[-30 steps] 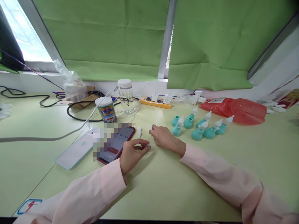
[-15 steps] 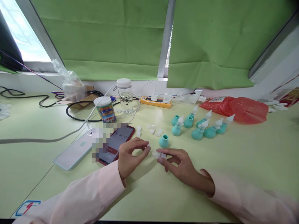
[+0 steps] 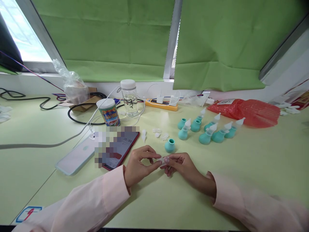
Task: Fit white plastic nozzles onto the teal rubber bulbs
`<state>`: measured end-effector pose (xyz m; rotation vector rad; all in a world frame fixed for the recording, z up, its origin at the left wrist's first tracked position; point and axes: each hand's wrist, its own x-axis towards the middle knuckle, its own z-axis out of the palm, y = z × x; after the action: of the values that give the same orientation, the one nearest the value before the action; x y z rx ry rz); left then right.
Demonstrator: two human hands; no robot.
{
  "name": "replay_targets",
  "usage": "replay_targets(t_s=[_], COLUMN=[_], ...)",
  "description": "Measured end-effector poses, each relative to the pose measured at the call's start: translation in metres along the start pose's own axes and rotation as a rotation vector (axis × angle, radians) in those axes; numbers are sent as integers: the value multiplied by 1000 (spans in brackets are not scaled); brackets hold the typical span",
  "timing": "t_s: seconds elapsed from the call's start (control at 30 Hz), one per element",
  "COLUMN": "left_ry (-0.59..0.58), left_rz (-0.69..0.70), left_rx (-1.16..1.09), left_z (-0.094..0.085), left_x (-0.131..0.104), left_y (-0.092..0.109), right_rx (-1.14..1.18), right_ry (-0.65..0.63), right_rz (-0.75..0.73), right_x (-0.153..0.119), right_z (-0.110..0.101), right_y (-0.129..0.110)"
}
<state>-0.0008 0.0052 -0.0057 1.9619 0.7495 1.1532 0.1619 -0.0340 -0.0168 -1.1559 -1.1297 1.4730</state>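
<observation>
Between my hands is a small clear plastic piece [image 3: 163, 160], mostly covered by fingers. My right hand [image 3: 181, 165] is closed on it, thumb on top. From the other side, my left hand [image 3: 142, 162] pinches at its left end with thumb and forefinger; any separate small part there is hidden. Just beyond the fingertips stands an open teal rubber bulb [image 3: 170, 146] with no tip in it. Farther off lie loose clear plastic pieces [image 3: 157, 131] and a white pointed tip [image 3: 144, 136]. To the right stand several teal bulbs [image 3: 205, 138], most with pointed white tips fitted.
Left of my hands lie a phone in a red case [image 3: 130, 138] and a pale phone [image 3: 74, 156]. Behind them are a printed can [image 3: 109, 112], a lidded jar [image 3: 129, 98], cables and a yellow power strip [image 3: 161, 104]. A red plastic bag [image 3: 243, 111] lies back right.
My left hand has moved right, bringing its pinched fingertips up to the clear piece in my right hand. The hands now meet; before, a small gap lay between them.
</observation>
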Motion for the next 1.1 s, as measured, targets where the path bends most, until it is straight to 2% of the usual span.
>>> replay_targets(t_s=[0.23, 0.3, 0.43, 0.53, 0.7, 0.97, 1.1], left_ry=[-22, -24, -31, -62, -63, 26, 42], left_rz=[59, 130, 360, 461, 543, 645, 701], left_rx=[36, 76, 202, 294, 470, 800, 869], left_z=[0, 0, -1, -1, -4, -4, -3], left_x=[-1, -2, -3, -5, -6, -5, -5], left_y=[-1, -3, -5, -6, -5, 6, 9], right_rx=[-28, -26, 12, 27, 15, -18, -48], right_ry=[-58, -59, -60, -67, -74, -60, -69], right_rz=[-23, -31, -42, -43, -46, -33, -34], right_x=[0, 1, 3, 3, 3, 2, 1], right_z=[-2, -2, -4, -4, -4, -2, -2], right_y=[-1, 0, 3, 5, 3, 1, 0])
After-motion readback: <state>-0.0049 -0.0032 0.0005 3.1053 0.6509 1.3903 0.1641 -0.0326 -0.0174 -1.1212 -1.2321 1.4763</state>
